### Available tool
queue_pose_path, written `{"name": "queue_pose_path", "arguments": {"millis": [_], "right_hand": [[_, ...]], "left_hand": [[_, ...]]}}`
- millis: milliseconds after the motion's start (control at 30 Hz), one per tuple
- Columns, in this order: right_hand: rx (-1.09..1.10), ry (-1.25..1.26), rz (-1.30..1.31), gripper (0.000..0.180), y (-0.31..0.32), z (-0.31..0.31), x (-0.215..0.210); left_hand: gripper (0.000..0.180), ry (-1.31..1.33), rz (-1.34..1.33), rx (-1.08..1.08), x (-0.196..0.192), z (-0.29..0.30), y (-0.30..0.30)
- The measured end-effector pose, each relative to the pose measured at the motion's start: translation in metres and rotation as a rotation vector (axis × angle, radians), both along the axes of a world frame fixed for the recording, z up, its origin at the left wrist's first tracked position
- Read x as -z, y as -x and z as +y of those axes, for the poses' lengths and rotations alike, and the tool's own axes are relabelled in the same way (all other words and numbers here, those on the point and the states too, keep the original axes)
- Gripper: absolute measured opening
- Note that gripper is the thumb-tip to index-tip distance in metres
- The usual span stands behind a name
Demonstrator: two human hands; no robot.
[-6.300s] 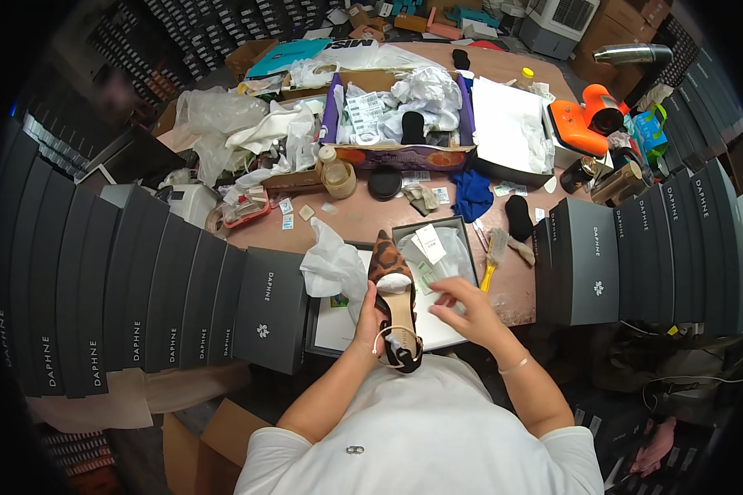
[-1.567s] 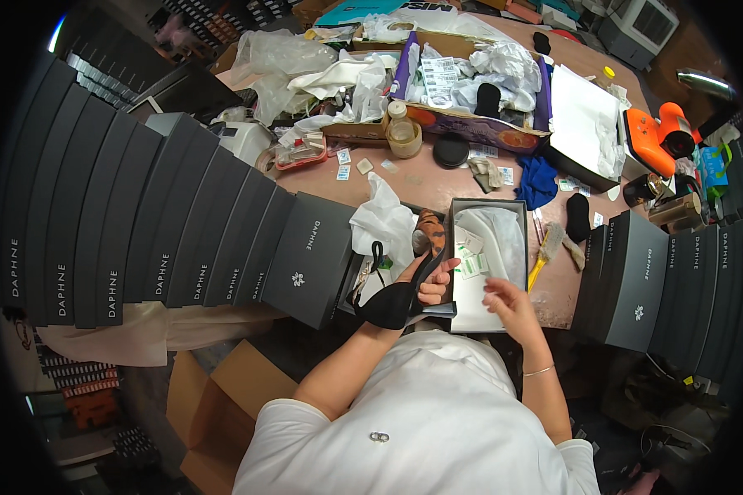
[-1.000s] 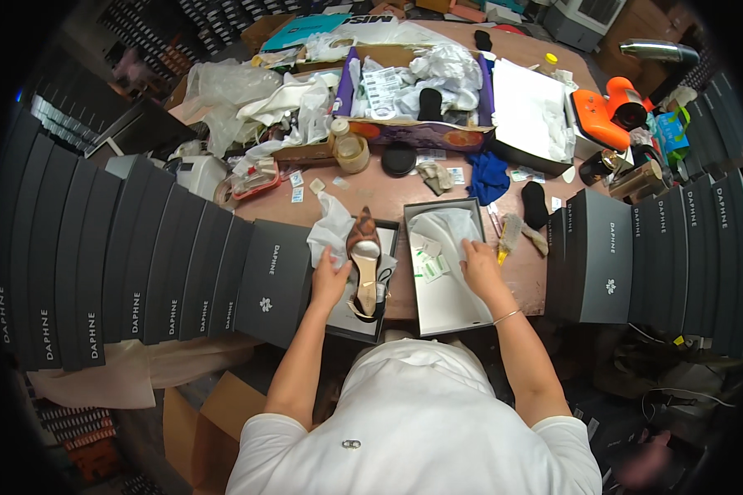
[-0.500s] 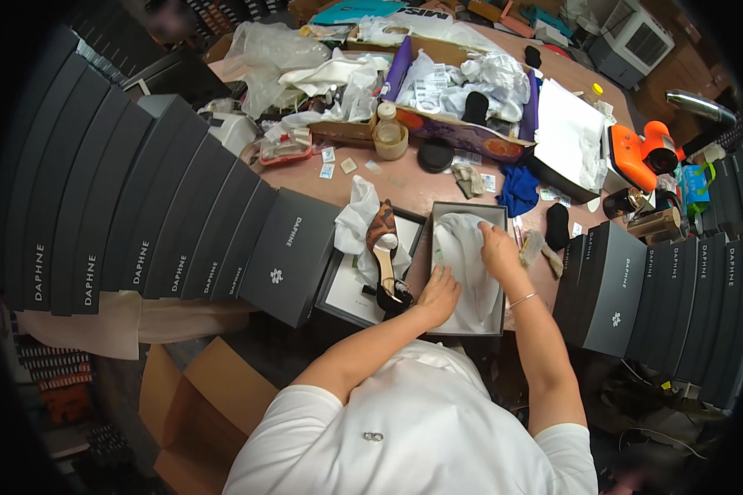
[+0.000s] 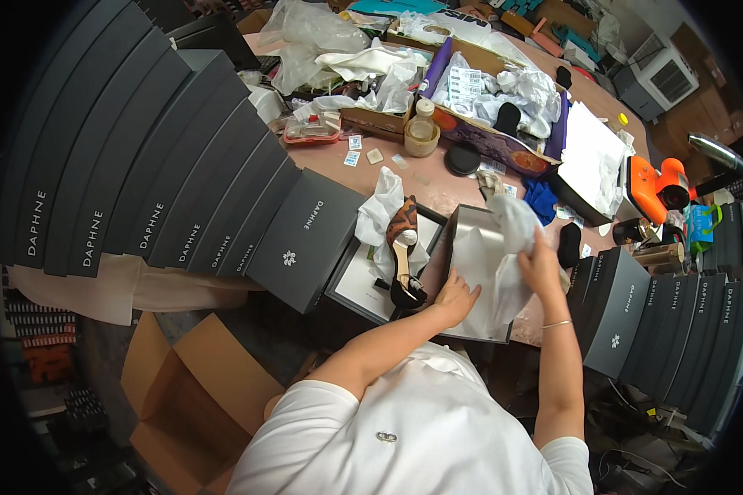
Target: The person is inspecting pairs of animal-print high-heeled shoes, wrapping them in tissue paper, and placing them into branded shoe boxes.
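Worktop [image 5: 442, 188] with two grey boxes, both hands at the right-hand box [image 5: 475, 219].
Just beside it stands the left-hand box [image 5: 359, 308]; the left forearm [image 5: 380, 348] slants inward, the right forearm [image 5: 560, 363] points nearly straight ahead; white tissue paper [image 5: 510, 285] rises from the right-hand box, clamped in the right hand [image 5: 540, 266]; a leopard-toed shoe [image 5: 403, 256] lies in the left-hand box; the left hand [image 5: 456, 299], fingers apart, is over the right-hand box's near left side.

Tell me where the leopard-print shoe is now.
In the head view, the shoe lies near the middle, in the left open box, beside white paper; the left hand is just to its lower right.
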State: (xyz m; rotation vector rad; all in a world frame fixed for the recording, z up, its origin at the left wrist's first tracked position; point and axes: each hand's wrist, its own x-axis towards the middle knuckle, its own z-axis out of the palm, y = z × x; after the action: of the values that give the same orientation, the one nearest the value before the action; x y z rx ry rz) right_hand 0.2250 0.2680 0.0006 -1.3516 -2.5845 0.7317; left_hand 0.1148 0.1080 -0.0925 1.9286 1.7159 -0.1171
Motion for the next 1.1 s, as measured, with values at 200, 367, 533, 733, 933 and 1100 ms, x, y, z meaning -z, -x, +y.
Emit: {"name": "queue_pose_path", "arguments": {"millis": [200, 367, 533, 733, 933, 1100], "right_hand": [[0.149, 0.085, 0.494, 0.041, -0.017, -0.025, -0.042], [0.362, 0.177, 0.959, 0.039, 0.001, -0.067, -0.025], [0.225, 0.645, 0.744, 0.029, -0.011, -0.064, -0.038], [-0.749, -0.010, 0.168, 0.023, -0.022, -0.152, -0.025], [-0.110, 0.219, 0.678, 0.063, -0.044, -0.055, -0.105], [-0.220, 0.620, 0.579, 0.050, -0.040, -0.035, -0.100]], "left_hand": [[0.062, 0.355, -2.141, -0.967, -0.084, -0.015, -0.016], [0.053, 0.303, -1.980, -1.225, -0.102, -0.016, -0.007], [0.053, 0.400, -1.948, -1.185, -0.094, -0.034, 0.018], [0.046, 0.320, -2.605, -0.865, -0.026, -0.047, 0.044], [0.053, 0.125, -1.549, -0.780, -0.062, -0.064, 0.119], [0.068, 0.267, -1.207, -0.519, -0.112, -0.054, 0.126]]}}
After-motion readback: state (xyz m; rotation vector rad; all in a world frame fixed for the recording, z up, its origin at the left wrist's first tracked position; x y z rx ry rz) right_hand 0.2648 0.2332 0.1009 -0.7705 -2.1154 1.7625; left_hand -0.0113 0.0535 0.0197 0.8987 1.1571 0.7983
